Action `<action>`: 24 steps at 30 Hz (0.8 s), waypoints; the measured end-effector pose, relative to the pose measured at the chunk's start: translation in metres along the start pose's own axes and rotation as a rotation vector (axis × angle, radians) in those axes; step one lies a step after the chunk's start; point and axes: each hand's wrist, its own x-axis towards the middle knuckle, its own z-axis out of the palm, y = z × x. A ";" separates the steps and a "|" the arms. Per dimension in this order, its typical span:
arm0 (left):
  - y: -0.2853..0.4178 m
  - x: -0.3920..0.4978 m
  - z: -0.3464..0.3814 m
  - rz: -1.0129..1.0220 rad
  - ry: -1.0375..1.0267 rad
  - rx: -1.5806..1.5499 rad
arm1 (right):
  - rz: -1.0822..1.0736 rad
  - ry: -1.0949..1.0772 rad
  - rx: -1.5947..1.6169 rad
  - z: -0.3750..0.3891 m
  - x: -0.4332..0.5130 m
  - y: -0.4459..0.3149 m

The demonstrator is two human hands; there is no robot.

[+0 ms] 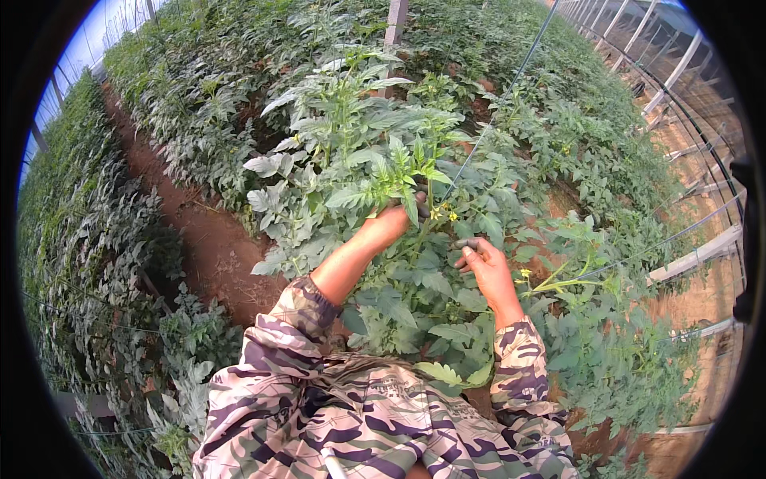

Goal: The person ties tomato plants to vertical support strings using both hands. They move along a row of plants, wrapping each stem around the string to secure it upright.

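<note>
My left hand [395, 220] reaches in among the upper leaves of a tomato plant [383, 173]. Its dark-stained fingertips are at the green stem [429, 190], just left of some yellow tomato flowers [443, 214]. Leaves cover much of that hand, so its grip on the stem is unclear. Lower and to the right, my right hand [486, 268] is held beside the same plant, thumb and bent fingers close together. The fingertips are dark, and whether anything thin lies between them cannot be made out. A taut blue-green string [488, 127] slants down to the stem near my left hand.
Tomato foliage crowds both sides. A bare soil path [209, 245] runs along the left. Behind the plant stands a concrete post [395, 27]. To the right, a branch [556, 284] lies near another string [664, 240], with pale frame struts [694, 254] beyond.
</note>
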 end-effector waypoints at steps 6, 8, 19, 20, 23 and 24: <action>-0.002 -0.016 -0.017 0.054 -0.253 0.093 | 0.211 0.144 -0.329 0.039 0.013 0.076; 0.002 -0.021 -0.021 0.011 -0.317 -0.062 | 0.285 0.200 -0.548 0.056 0.021 0.096; 0.019 -0.050 -0.023 -0.012 -0.239 0.054 | 0.457 0.200 -0.785 0.095 0.054 0.139; 0.020 -0.052 -0.023 0.002 -0.225 -0.001 | 0.350 0.211 -0.872 0.095 0.048 0.145; 0.024 -0.052 -0.024 -0.085 -0.126 -0.209 | 0.261 0.281 -0.551 0.091 0.030 0.166; 0.026 -0.052 -0.025 -0.046 -0.151 -0.245 | 0.167 0.355 -0.582 0.087 0.020 0.174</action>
